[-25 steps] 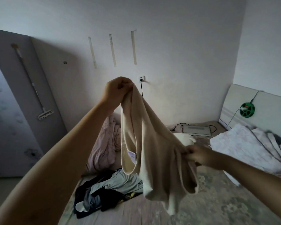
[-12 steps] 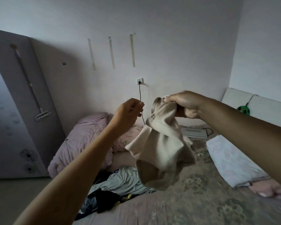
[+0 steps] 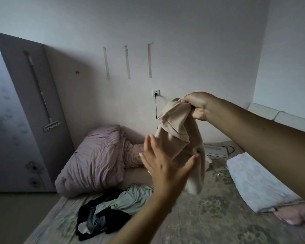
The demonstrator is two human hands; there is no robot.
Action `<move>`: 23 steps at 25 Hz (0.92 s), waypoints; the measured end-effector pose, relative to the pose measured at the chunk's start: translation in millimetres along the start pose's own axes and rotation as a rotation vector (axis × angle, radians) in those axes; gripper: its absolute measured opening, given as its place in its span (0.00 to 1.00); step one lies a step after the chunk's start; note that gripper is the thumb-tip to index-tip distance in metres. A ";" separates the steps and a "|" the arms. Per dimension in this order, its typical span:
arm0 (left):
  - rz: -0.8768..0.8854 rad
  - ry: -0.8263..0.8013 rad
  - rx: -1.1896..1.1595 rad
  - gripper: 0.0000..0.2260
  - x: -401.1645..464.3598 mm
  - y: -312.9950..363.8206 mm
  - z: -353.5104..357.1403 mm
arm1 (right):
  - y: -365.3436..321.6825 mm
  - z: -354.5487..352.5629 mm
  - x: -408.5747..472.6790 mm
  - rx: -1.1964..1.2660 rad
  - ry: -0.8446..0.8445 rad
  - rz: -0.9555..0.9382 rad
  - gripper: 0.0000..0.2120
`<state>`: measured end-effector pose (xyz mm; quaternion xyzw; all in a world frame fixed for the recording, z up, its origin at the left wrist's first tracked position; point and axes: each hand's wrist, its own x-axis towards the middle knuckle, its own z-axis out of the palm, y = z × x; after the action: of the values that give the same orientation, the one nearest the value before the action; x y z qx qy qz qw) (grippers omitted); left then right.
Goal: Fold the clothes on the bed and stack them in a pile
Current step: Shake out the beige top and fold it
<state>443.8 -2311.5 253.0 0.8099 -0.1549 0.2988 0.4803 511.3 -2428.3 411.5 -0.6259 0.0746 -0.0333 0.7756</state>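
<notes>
Bed (image 3: 192, 224) under a faded floral cover. At the far left, against the wall, a bunched mauve quilt (image 3: 93, 162). Before it, near the left edge, a heap of clothes (image 3: 111, 210): black, grey, pale green. At the right, a white pillow (image 3: 257, 184), with a pink cloth (image 3: 292, 215) just beside its near end. Far back, a flat white device (image 3: 216, 150) with a cable.
</notes>
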 end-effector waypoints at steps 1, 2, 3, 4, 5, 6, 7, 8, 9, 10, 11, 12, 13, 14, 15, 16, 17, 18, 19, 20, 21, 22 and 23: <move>-0.018 0.049 0.028 0.55 -6.1 1.0 15.3 | -0.7 0.0 -0.8 0.027 0.016 0.006 0.16; -0.017 0.091 0.068 0.51 -7.7 1.2 29.6 | -1.6 -0.3 -1.8 0.047 0.033 0.007 0.16; -0.014 0.147 0.102 0.46 -4.0 1.6 41.3 | -2.5 -1.5 -3.1 0.058 0.051 0.007 0.15; -0.008 0.212 0.126 0.41 3.1 0.3 48.7 | -3.4 -3.3 -4.1 0.068 0.068 0.006 0.15; 0.031 0.277 0.140 0.34 12.4 -2.8 51.0 | -4.7 -5.6 -5.3 0.079 0.084 0.006 0.15; 0.108 0.335 0.140 0.26 23.5 -5.2 46.9 | -5.9 -8.8 -6.0 0.092 0.100 0.006 0.14; 0.202 0.380 0.116 0.17 34.4 -8.4 40.0 | -6.6 -12.2 -7.2 0.106 0.116 0.008 0.14; 0.283 0.395 0.054 0.12 43.1 -9.8 32.6 | -6.9 -15.4 -8.6 0.118 0.130 0.009 0.13; 0.349 0.380 -0.015 0.10 48.4 -10.0 26.9 | -6.7 -17.8 -10.3 0.133 0.143 0.012 0.13; 0.392 0.342 -0.035 0.11 49.5 -8.3 23.2 | -6.3 -19.2 -11.8 0.156 0.149 0.018 0.13; 0.411 0.305 0.039 0.14 46.6 -4.7 22.3 | -5.5 -19.5 -14.0 0.187 0.153 0.029 0.14; 0.413 0.275 0.173 0.20 41.3 -2.3 26.6 | -4.2 -19.0 -16.5 0.220 0.147 0.038 0.14; 0.381 0.246 0.293 0.27 35.3 0.5 32.9 | -3.3 -18.0 -19.0 0.246 0.137 0.042 0.15; 0.327 0.222 0.364 0.33 30.5 4.7 38.2 | -3.1 -16.8 -20.9 0.271 0.129 0.044 0.16; 0.270 0.210 0.392 0.37 27.4 7.5 41.8 | -3.5 -16.0 -23.5 0.285 0.130 0.046 0.16; 0.226 0.221 0.386 0.37 27.4 7.9 42.2 | -4.3 -16.2 -26.1 0.291 0.136 0.047 0.16; 0.217 0.268 0.347 0.34 30.5 4.7 40.9 | -5.2 -17.5 -28.0 0.298 0.145 0.047 0.15; 0.247 0.342 0.294 0.27 34.6 -0.7 37.5 | -5.9 -20.0 -29.7 0.300 0.153 0.041 0.15; 0.303 0.429 0.246 0.20 38.5 -6.7 32.9 | -6.4 -23.3 -32.0 0.291 0.159 0.036 0.15; 0.354 0.483 0.208 0.15 42.0 -11.5 27.0 | -6.3 -27.0 -34.1 0.271 0.163 0.033 0.15; 0.380 0.490 0.169 0.11 44.8 -12.4 19.3 | -5.5 -30.0 -36.3 0.233 0.157 0.032 0.14; 0.368 0.465 0.113 0.09 48.2 -9.9 10.7 | -3.6 -32.6 -37.4 0.188 0.143 0.032 0.13; 0.304 0.403 0.017 0.08 53.4 -5.0 2.3 | -0.7 -33.7 -39.3 0.143 0.116 0.037 0.13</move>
<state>488.6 -2309.1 282.5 0.7052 -0.1737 0.5245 0.4443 467.3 -2455.3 408.2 -0.5643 0.1281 -0.0604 0.8133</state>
